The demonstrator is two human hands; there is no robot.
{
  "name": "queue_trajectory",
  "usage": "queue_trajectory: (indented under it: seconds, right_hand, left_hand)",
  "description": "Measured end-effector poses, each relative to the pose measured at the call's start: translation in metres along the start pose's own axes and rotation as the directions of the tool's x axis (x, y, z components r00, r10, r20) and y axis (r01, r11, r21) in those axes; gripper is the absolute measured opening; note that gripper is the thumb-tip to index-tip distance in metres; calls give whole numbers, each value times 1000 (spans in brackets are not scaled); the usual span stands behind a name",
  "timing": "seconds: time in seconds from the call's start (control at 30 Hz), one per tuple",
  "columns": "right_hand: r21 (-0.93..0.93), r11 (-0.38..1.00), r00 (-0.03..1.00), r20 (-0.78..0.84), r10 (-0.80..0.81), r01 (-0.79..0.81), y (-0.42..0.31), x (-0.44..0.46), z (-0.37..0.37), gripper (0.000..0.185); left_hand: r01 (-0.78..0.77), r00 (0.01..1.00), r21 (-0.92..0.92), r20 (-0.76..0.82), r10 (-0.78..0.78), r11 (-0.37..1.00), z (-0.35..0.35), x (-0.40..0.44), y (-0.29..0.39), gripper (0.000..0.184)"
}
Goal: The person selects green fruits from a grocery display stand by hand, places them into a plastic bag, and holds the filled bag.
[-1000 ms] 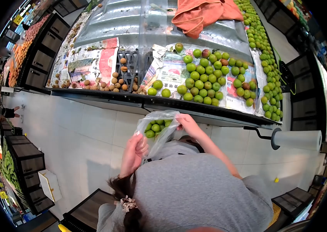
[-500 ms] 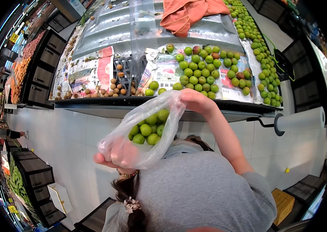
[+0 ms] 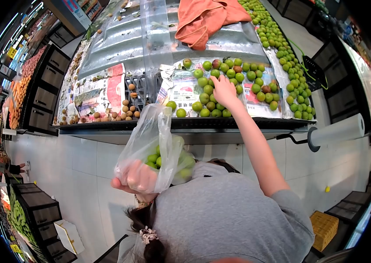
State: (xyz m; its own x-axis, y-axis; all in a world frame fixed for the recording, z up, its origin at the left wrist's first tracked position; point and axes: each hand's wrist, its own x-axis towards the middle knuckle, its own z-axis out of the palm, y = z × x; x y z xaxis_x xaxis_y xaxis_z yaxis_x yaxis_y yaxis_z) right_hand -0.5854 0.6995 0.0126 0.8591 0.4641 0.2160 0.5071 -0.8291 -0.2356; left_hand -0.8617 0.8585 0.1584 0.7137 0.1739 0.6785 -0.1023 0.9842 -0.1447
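My left hand (image 3: 139, 176) is closed on the rim of a clear plastic bag (image 3: 145, 127), low in front of the display stand, its fingers showing through the film. Inside the bag sit several round green fruits (image 3: 154, 158). My right hand (image 3: 225, 93) reaches over the stand among loose green fruits (image 3: 205, 97) lying on newspaper (image 3: 181, 90). Its fingers are stretched out and slightly apart, touching the fruit. The hand covers some of the fruit beneath it, and I cannot see that it grips any.
A salmon-coloured cloth (image 3: 205, 22) lies at the back of the stand. Small brown round fruits (image 3: 126, 109) rest at the front left. A roll of plastic bags (image 3: 337, 131) sticks out at the right. A black basket (image 3: 315, 72) stands beyond the right edge.
My right hand has let go of the bag's rim and moved forward onto the loose green fruit. The bag's mouth has narrowed, while my left hand still holds it.
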Motion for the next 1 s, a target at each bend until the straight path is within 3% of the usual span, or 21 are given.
queue_trajectory:
  seconds: [0.17, 0.3, 0.37, 0.43, 0.47, 0.5, 0.57, 0.77, 0.9, 0.93, 1.0]
  right_hand:
    - [-79, 993, 985, 151, -80, 93, -9, 15, 10, 38]
    - [78, 994, 983, 173, 58, -72, -12, 14, 0, 37]
    - [20, 995, 993, -62, 101, -100, -24, 13, 5, 28]
    - [129, 992, 973, -227, 34, -5, -41, 10, -1, 24]
    - [129, 984, 943, -324, -73, 120, -48, 9, 4, 28]
    - [189, 973, 980, -172, -101, 133, -55, 6, 12, 28]
    - [119, 961, 966, -101, -238, 250, -67, -9, 34, 23]
    - [226, 922, 944, -178, -277, 313, -73, -19, 48, 20]
    - [174, 929, 945, -77, -318, 327, -76, -19, 38, 29]
    - [252, 920, 954, -54, -296, 299, -74, -18, 34, 32]
    - [583, 803, 992, -89, -91, 126, -74, -19, 22, 32]
  left_hand:
    - [28, 997, -5, -75, -28, 1000, -11, -6, 3, 40]
    - [79, 989, 54, -129, -72, 995, -16, -9, 10, 41]
    - [94, 987, 78, -142, -82, 993, -19, -8, 10, 41]
    - [110, 983, 84, -156, -96, 990, -20, -8, 10, 41]
    - [109, 983, 88, -158, -94, 990, -21, -8, 10, 41]
    - [109, 982, 93, -162, -93, 990, -22, -8, 10, 41]
    - [120, 979, 103, -175, -100, 987, -22, -9, 12, 41]
    - [96, 978, 129, -194, -69, 987, -22, -9, 16, 38]
    - [125, 976, 137, -193, -97, 983, -25, -4, 16, 38]
    - [132, 975, 141, -200, -102, 981, -25, -5, 17, 38]
    - [170, 968, 173, -213, -131, 970, -25, -5, 22, 39]
